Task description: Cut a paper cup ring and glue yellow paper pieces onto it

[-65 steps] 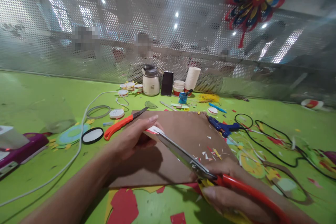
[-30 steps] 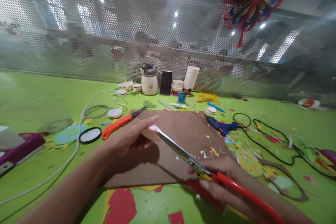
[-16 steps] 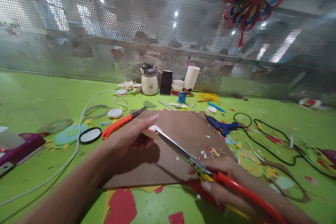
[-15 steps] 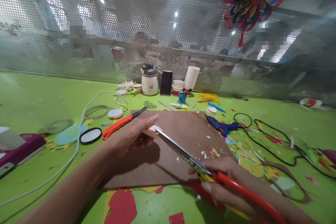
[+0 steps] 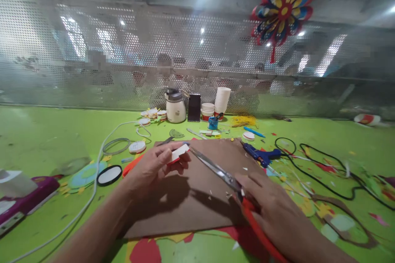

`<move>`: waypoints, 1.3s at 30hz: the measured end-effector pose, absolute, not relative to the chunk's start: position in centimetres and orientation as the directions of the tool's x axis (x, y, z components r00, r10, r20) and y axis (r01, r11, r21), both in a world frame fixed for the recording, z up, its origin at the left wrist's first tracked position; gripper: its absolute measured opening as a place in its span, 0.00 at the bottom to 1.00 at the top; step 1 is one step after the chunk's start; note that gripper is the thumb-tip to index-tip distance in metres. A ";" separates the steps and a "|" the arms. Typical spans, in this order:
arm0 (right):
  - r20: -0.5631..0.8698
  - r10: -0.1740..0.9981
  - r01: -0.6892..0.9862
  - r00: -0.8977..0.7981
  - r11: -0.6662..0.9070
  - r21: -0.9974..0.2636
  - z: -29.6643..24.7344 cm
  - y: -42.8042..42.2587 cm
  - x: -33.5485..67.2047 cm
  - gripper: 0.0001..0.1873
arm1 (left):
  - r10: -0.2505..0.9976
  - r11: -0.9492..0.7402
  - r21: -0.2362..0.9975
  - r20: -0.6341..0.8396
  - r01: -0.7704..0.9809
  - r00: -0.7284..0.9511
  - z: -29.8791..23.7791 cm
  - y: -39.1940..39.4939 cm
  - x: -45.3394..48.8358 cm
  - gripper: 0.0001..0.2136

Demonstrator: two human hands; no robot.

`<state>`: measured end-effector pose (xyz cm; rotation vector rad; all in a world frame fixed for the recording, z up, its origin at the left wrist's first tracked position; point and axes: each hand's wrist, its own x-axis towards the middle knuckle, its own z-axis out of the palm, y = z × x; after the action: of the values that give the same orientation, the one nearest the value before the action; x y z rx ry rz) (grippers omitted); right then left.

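My left hand (image 5: 157, 162) pinches a small red-and-white piece of paper (image 5: 179, 153) between thumb and fingers, over a brown board (image 5: 200, 209). In my right hand (image 5: 265, 193) is a pair of scissors (image 5: 216, 170) with red handles. Their blades look closed, and the tips point at the paper's right end, very near it. Behind my left hand lies an orange-handled knife (image 5: 132, 165), mostly hidden by the hand. Small paper scraps are scattered on the board under the scissors.
A blue glue gun (image 5: 262, 155) with a black cord lies at the board's right edge. Behind stand a white bottle (image 5: 175, 109), a phone (image 5: 194, 108) and stacked paper cups (image 5: 222, 100). A white cable (image 5: 96, 172) and purple power strip (image 5: 33, 197) are left. Red paper (image 5: 145, 251) lies in front.
The view has tilted up a little. My right hand has turned over, its back now upward, and the scissor tips have come off the paper. My left hand has turned the paper piece.
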<state>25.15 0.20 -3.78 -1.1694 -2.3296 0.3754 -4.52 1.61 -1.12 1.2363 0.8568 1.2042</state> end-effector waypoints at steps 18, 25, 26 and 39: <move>0.217 0.832 0.523 -0.511 0.501 -0.689 -1.6 0.9 24.6 0.12 | 0.996 -0.090 0.986 0.090 -0.141 -0.006 -0.7 1.0 -3.3 0.22; 0.264 0.827 0.518 -0.497 0.526 -0.675 -3.0 0.4 23.5 0.14 | 0.989 -0.131 0.962 0.111 -0.238 -0.097 -0.2 0.9 -2.1 0.24; 0.280 0.824 0.526 -0.493 0.539 -0.658 -3.0 0.5 23.5 0.17 | 0.989 -0.130 0.962 0.110 -0.239 -0.097 -0.1 0.9 -2.0 0.24; 0.345 0.811 0.657 -0.473 0.585 -0.475 -2.3 1.3 24.7 0.22 | 0.976 -0.182 0.960 0.150 -0.212 -0.159 0.1 0.6 -1.6 0.27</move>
<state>24.69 1.28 -2.33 -1.1644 -2.2759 0.3762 -1.57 0.56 0.15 1.0863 1.0536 1.5360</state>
